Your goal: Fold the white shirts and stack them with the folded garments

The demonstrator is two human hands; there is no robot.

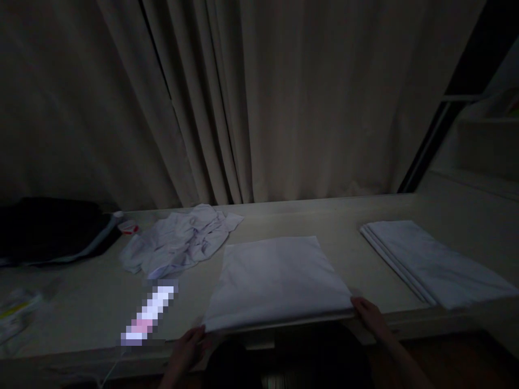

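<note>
A folded white cloth (275,278) lies flat on the pale table (336,216), its near edge at the table's front. My left hand (188,346) grips the cloth's near left corner. My right hand (368,314) holds the near right corner, fingers curled on the edge. The room is dim.
A crumpled white garment (180,243) lies behind and to the left. A stack of folded white cloths (433,262) sits at the right. A dark bag (48,229) and a small red-and-white object (128,227) are at the far left. Curtains (251,102) hang behind.
</note>
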